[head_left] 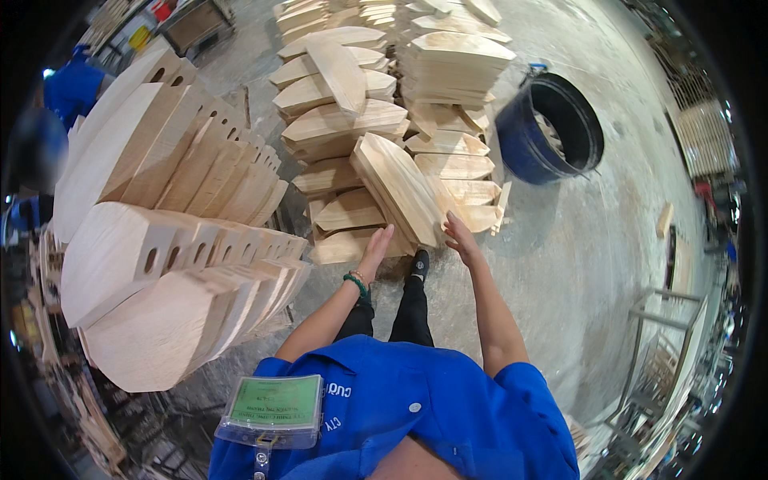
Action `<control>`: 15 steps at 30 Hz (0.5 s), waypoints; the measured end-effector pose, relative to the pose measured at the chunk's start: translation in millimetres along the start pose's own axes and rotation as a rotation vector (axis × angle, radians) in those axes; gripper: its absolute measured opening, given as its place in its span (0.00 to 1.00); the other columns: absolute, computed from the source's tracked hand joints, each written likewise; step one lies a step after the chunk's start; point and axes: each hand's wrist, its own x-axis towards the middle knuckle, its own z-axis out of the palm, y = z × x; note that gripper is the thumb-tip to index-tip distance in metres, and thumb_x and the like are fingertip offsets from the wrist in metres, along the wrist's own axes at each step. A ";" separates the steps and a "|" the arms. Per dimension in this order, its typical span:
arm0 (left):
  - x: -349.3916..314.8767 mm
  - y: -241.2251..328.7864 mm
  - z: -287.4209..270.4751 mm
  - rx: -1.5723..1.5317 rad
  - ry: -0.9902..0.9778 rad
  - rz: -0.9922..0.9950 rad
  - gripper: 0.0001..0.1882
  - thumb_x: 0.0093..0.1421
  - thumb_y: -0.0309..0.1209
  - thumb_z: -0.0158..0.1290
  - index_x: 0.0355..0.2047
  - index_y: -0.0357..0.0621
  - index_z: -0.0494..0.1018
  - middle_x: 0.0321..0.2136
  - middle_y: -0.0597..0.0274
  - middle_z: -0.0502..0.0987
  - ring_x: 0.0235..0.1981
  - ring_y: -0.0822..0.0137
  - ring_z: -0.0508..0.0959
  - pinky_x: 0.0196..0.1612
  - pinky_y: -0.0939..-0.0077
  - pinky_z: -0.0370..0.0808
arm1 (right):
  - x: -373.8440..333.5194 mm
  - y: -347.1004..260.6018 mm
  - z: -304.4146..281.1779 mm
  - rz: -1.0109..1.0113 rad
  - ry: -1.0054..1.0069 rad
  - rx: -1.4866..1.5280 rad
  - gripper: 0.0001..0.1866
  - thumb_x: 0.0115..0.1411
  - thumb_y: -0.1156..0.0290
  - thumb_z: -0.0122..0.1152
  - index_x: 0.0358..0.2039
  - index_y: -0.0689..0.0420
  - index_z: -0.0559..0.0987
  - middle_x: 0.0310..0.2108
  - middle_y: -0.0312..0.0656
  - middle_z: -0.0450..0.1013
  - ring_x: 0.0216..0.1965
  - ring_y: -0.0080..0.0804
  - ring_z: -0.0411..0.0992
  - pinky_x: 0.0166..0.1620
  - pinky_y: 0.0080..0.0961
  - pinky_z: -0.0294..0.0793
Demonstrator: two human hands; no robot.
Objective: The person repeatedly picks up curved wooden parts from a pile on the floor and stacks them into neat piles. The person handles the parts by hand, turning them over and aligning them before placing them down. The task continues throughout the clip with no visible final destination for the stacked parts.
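Note:
A tilted bundle of pale wooden boards [396, 188] with angled ends leans on the stacked boards in front of me. My left hand [376, 253] is beside its lower left edge, fingers stretched out and together. On the other side, my right hand [462, 238] is close to the bundle's lower right end, its fingers also straight. Whether either palm touches the wood I cannot tell. Under and behind the bundle lie layered rows of similar boards [344, 120], with one loose board [336, 78] lying across them.
At left stand tall rows of larger curved wooden panels [120, 240] with oval slots. A dark blue bin [520, 140] with scraps inside is right of the stacks. A metal frame [668, 296] stands far right. A person in blue [76, 88] is at upper left.

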 end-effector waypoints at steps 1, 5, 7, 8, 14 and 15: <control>18.3 0.5 -1.7 0.010 0.039 -0.001 0.53 0.57 0.65 0.49 0.65 0.32 0.50 0.63 0.50 0.58 0.64 0.62 0.58 0.65 0.69 0.54 | 18.7 -17.1 10.0 -0.004 -0.061 -0.024 0.42 0.57 0.34 0.52 0.62 0.51 0.64 0.62 0.42 0.62 0.65 0.36 0.55 0.61 0.44 0.57; 74.4 5.7 17.7 -0.169 0.119 -0.108 0.68 0.47 0.71 0.53 0.68 0.38 0.29 0.69 0.51 0.38 0.70 0.58 0.43 0.68 0.59 0.44 | 65.3 -43.3 26.3 -0.052 -0.245 0.017 0.43 0.56 0.35 0.54 0.64 0.51 0.62 0.63 0.40 0.61 0.63 0.33 0.57 0.62 0.36 0.58; 78.1 -3.1 15.3 -0.280 0.115 -0.134 0.66 0.47 0.69 0.55 0.68 0.42 0.31 0.68 0.52 0.41 0.69 0.58 0.44 0.68 0.61 0.44 | 61.9 -37.5 52.8 0.112 -0.365 0.137 0.42 0.59 0.38 0.54 0.65 0.51 0.60 0.61 0.39 0.62 0.61 0.33 0.62 0.61 0.29 0.62; 80.8 -4.8 19.4 -0.349 0.093 -0.132 0.65 0.47 0.68 0.56 0.68 0.43 0.32 0.68 0.52 0.43 0.69 0.58 0.45 0.68 0.61 0.44 | 61.9 -33.4 58.8 0.106 -0.381 0.183 0.42 0.59 0.38 0.53 0.65 0.52 0.60 0.61 0.39 0.63 0.60 0.33 0.62 0.60 0.29 0.63; 83.5 8.0 22.6 -0.548 -0.061 -0.158 0.44 0.53 0.57 0.59 0.63 0.48 0.57 0.57 0.62 0.67 0.57 0.66 0.69 0.60 0.67 0.66 | 68.9 -30.5 64.3 0.123 -0.383 0.039 0.50 0.55 0.32 0.52 0.69 0.44 0.45 0.68 0.40 0.49 0.67 0.36 0.49 0.63 0.48 0.56; 74.4 4.6 7.7 -0.542 -0.017 -0.190 0.43 0.53 0.56 0.59 0.62 0.48 0.58 0.56 0.62 0.68 0.57 0.67 0.69 0.60 0.67 0.66 | 63.5 -35.1 72.7 0.198 -0.547 0.023 0.60 0.55 0.33 0.53 0.69 0.50 0.26 0.71 0.43 0.33 0.71 0.39 0.37 0.67 0.50 0.44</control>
